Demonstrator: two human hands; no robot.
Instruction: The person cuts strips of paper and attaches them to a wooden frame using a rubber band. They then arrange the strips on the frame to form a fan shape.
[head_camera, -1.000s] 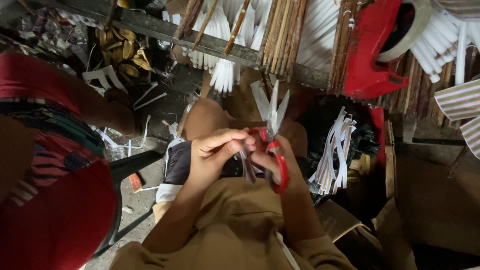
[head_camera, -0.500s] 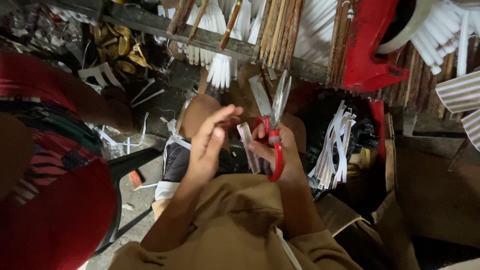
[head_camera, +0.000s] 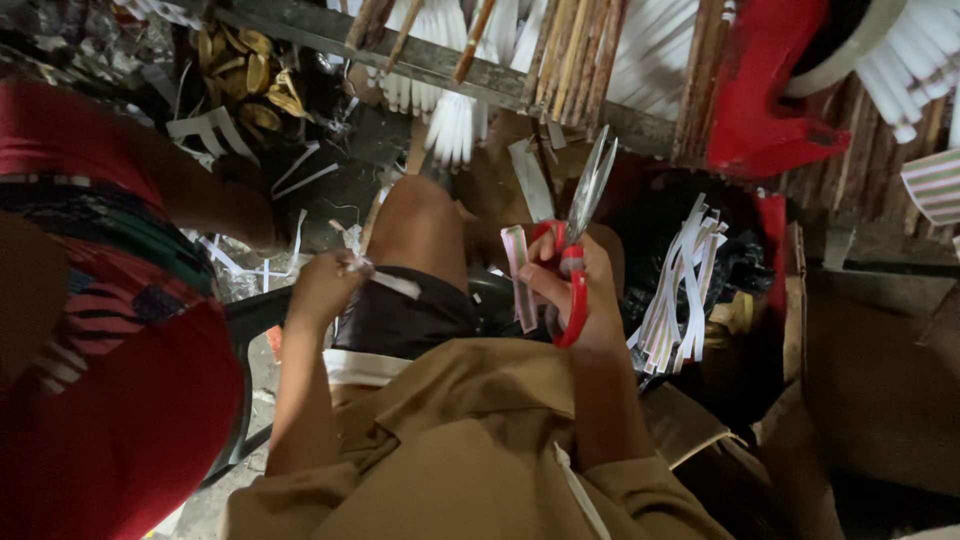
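White paper strips (head_camera: 300, 185) litter the dark floor (head_camera: 340, 140).

Looking down on the wearer: a tan shirt (head_camera: 470, 450) with short sleeves, the cloth soft and creased, a folded collar edge showing near the middle. A thin pale seam (head_camera: 580, 495) runs down the front at the bottom of the view. Below it, dark shorts (head_camera: 400, 315) with a white hem band (head_camera: 362, 368) (or a lighter layer beneath, hard to tell). Both forearms are bare, no watch, no bands. The left hand (head_camera: 322, 290) and the right hand (head_camera: 575, 300) wear no gloves or rings. One bare knee (head_camera: 420, 220) shows past the shorts.
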